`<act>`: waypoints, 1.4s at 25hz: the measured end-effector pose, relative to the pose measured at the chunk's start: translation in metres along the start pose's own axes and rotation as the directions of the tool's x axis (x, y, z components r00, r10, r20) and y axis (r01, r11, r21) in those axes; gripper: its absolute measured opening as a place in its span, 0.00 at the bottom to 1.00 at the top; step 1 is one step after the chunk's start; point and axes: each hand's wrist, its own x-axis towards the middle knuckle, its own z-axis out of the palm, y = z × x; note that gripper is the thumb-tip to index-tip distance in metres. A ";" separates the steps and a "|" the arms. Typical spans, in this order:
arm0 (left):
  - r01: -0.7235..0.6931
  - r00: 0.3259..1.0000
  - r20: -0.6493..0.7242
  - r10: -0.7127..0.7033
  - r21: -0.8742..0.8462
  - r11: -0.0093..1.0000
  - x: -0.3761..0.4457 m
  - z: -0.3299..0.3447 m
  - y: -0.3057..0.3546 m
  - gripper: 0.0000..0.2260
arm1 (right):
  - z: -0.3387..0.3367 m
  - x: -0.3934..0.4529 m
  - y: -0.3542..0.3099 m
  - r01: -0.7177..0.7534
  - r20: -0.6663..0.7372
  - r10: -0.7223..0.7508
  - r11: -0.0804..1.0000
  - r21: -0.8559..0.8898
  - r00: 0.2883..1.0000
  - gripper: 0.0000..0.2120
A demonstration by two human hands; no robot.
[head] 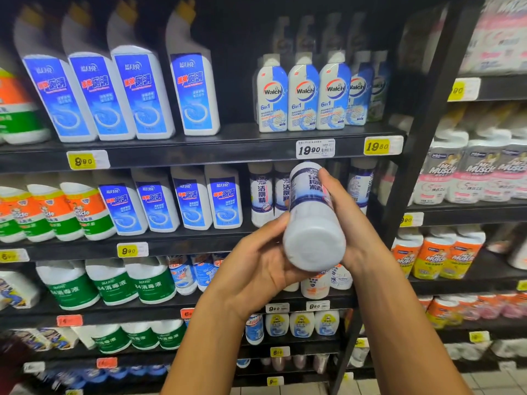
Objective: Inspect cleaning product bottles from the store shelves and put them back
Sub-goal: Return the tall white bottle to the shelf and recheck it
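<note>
The black store shelves [199, 146] are filling the view, stocked with rows of cleaning bottles. Sitting at about four o'clock from centre, a white bottle [313, 223] with a blue-banded label is being held off the shelf, tipped so its round base is facing the camera and its top is pointing toward twelve o'clock. The left hand [256, 266] is cupping the base end from eight o'clock, fingers curling round it; the right hand [342, 212] is wrapping the body from three o'clock, thumb lying across the label. This is looking like the inspecting step. Next, the bottle is probably needing righting and returning to the gap among its matching bottles [261, 195] at eleven o'clock of it.
</note>
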 end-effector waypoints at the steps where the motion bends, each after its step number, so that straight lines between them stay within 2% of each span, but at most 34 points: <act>1: 0.011 1.000 0.015 -0.011 0.010 1.000 0.000 -0.004 -0.001 0.17 | -0.001 0.001 0.000 0.002 0.001 -0.002 1.000 0.003 1.000 0.21; 7: 0.024 0.999 0.033 -0.032 0.208 0.978 0.002 -0.023 -0.008 0.16 | -0.005 0.005 0.001 0.067 0.021 -0.066 0.992 -0.105 0.998 0.24; 11: 0.007 1.000 0.010 -0.011 0.343 0.939 0.009 -0.028 -0.007 0.16 | -0.008 0.006 -0.001 0.189 0.056 -0.182 0.961 -0.204 0.982 0.07; 12: 0.005 1.000 0.005 -0.007 0.362 0.932 0.011 -0.028 -0.006 0.17 | -0.008 0.007 -0.002 0.206 0.064 -0.196 0.953 -0.222 0.978 0.06; 17: -0.095 0.995 0.016 0.101 0.499 0.862 0.027 -0.035 -0.010 0.19 | -0.009 0.008 -0.008 0.315 0.160 -0.277 0.897 -0.311 0.947 0.10; 20: -0.153 0.988 0.056 0.146 0.526 0.837 0.036 -0.041 -0.011 0.27 | -0.011 0.007 -0.020 0.393 0.250 -0.313 0.826 -0.405 0.916 0.16; 27: -0.141 0.990 0.070 0.124 0.592 0.793 0.052 -0.051 -0.010 0.29 | -0.014 0.008 -0.027 0.495 0.295 -0.400 0.756 -0.428 0.868 0.21; 30: -0.195 0.963 0.005 0.271 0.705 0.682 0.057 -0.047 -0.018 0.33 | -0.013 0.008 -0.030 0.547 0.332 -0.438 0.718 -0.430 0.835 0.22; 32: -0.241 0.899 -0.076 0.432 0.737 0.631 0.061 -0.042 -0.027 0.37 | -0.007 0.008 -0.032 0.580 0.308 -0.492 0.694 -0.426 0.815 0.23; 34: -0.283 0.849 -0.109 0.517 0.734 0.618 0.067 -0.038 -0.032 0.34 | 0.001 0.011 -0.030 0.597 0.232 -0.562 0.645 -0.477 0.794 0.26; 35: -0.307 0.849 -0.089 0.521 0.719 0.623 0.068 -0.039 -0.031 0.30 | 0.006 0.013 -0.030 0.594 0.195 -0.592 0.612 -0.522 0.782 0.27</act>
